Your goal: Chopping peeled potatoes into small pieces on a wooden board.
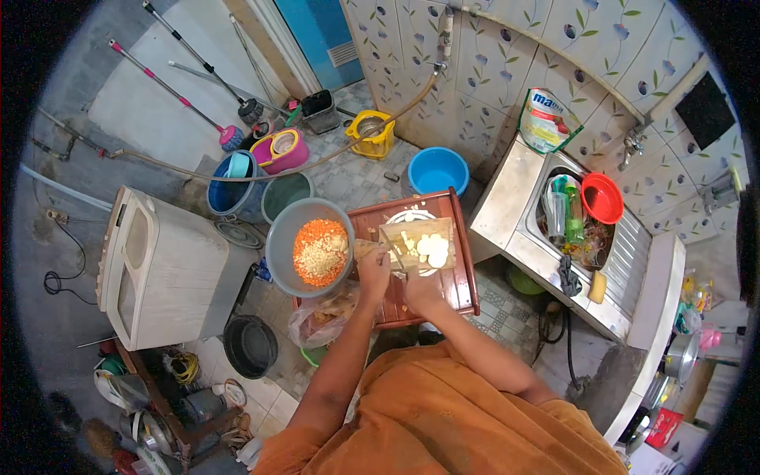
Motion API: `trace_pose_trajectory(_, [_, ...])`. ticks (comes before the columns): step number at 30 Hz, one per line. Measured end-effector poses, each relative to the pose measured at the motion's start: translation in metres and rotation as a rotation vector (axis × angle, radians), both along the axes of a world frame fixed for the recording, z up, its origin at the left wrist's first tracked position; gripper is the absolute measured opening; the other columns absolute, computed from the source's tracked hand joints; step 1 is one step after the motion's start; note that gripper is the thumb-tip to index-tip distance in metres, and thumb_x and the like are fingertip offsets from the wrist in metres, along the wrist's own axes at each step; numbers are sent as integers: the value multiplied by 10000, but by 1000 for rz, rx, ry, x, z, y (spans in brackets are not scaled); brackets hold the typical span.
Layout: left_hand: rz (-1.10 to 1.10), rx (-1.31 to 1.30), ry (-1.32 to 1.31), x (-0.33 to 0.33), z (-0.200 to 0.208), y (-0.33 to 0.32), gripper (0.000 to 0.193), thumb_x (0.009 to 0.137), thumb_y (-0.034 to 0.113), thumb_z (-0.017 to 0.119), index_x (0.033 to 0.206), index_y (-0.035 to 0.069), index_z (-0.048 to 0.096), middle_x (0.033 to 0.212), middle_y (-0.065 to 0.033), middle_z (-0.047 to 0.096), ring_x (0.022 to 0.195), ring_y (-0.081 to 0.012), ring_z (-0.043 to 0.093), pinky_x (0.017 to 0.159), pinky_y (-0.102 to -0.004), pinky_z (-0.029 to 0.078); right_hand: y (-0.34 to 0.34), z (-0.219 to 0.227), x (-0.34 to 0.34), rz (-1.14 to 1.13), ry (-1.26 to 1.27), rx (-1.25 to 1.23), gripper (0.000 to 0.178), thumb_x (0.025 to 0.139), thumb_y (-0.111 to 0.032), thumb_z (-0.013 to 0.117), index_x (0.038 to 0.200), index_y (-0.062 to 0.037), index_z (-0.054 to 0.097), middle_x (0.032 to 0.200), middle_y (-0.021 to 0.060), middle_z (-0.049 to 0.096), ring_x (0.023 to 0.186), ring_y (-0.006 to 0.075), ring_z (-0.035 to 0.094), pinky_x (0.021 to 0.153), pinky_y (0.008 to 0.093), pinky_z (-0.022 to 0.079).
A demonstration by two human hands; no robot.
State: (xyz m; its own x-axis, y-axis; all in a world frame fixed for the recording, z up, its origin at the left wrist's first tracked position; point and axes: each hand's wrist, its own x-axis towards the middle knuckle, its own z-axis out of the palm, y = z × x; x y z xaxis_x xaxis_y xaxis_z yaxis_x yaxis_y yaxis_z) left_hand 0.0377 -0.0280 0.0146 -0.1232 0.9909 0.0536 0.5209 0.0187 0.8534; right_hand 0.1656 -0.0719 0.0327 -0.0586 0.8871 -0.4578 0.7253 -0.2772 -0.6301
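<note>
Below me, a red-brown tabletop [361,226] carries everything I work with. Over its left side sits a grey basin [281,247], holding orange diced pieces [310,267] and paler chopped bits [326,247]. To the basin's right, a wooden cutting board [446,228] lies across a white plate [412,214]. My right hand [423,293] is curled around the near end of a knife [391,242], its blade slanting over the board. My left hand [374,271] bends beside the board's left end; I cannot tell what its fingers pinch. Pale round slices [433,249] rest on the board, right of the knife.
</note>
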Motion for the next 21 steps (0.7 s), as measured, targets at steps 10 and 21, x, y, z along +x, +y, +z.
trace_pose_trajectory(10, [50,-9,82,-2,-9,3,146,805,111,622,831,-24,669,724,-204,635,687,-307,662,629,-365,490,-12,-30,-3,-40,1,241,249,924,-203,482,983,34,435,721,337,591,734,508,597,690,580,465])
trace_pose_trajectory(21, [-23,40,87,-10,-24,9,133,797,98,611,787,-24,665,706,-200,631,665,-297,656,609,-360,489,-11,-16,-7,2,-79,165,168,924,-138,437,993,15,434,791,314,620,798,479,624,696,556,493])
